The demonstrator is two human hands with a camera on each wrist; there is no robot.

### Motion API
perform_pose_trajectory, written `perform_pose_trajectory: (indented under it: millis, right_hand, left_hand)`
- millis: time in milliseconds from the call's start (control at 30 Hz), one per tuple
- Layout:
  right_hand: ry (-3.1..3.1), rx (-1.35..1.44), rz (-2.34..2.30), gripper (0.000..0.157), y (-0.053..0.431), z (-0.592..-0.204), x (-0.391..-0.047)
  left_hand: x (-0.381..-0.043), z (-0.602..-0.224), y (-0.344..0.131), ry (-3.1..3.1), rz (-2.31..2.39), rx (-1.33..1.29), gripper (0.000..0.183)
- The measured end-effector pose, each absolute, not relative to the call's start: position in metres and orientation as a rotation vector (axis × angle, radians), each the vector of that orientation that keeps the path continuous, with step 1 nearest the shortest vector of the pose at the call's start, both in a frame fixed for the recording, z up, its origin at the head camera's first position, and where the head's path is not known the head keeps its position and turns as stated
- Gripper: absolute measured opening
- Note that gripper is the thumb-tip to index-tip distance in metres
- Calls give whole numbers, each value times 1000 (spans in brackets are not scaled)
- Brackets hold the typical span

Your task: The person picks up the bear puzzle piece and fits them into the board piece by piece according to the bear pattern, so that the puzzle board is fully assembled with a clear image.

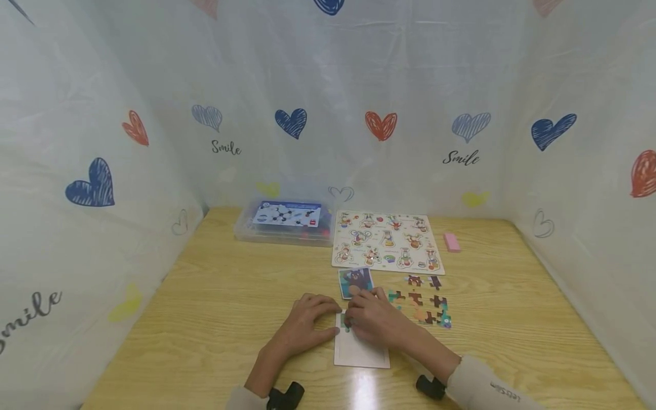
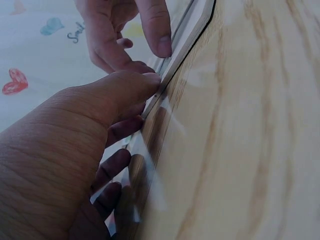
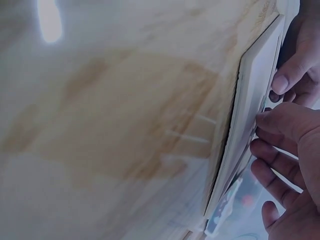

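A pale rectangular puzzle board point(image 1: 360, 354) lies flat on the table before me. My left hand point(image 1: 306, 323) holds its upper left edge, thumb on the side and forefinger near the corner. At that same corner sits a green and brown jigsaw piece point(image 1: 344, 322), and the fingers of my right hand point(image 1: 378, 322) pinch it against the board, hiding much of it. In the left wrist view, the left thumb point(image 2: 145, 84) lies at the board's edge. Just above the board is a picture card point(image 1: 353, 280) of a bear. Several loose jigsaw pieces point(image 1: 438, 301) are spread to the right.
Behind the card lies a larger wooden board point(image 1: 381, 267) with cartoon figures. A clear plastic box point(image 1: 245, 230) with a blue and white label stands to its left, a pink eraser-like block point(image 1: 452, 242) to its right. Printed curtains point(image 1: 333, 159) enclose the wooden table point(image 1: 215, 307).
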State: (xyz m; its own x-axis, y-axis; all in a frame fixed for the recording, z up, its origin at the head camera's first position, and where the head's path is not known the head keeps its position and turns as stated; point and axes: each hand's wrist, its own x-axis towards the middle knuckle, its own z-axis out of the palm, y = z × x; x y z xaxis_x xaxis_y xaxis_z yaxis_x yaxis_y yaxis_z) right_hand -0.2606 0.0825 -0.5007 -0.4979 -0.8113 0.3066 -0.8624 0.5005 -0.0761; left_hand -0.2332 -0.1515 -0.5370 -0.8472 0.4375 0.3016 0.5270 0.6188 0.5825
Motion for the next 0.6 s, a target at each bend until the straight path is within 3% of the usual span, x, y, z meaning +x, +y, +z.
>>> perform_pose_trajectory:
  millis: [400, 600]
  right_hand:
    - [-2541, 1395, 379, 8, 85, -500, -262]
    - [-2588, 1341, 426, 16, 96, -493, -266]
  left_hand:
    - [-234, -536, -150, -2717, -987, -823, 34]
    - [-234, -536, -151, -2717, -950, -853, 26]
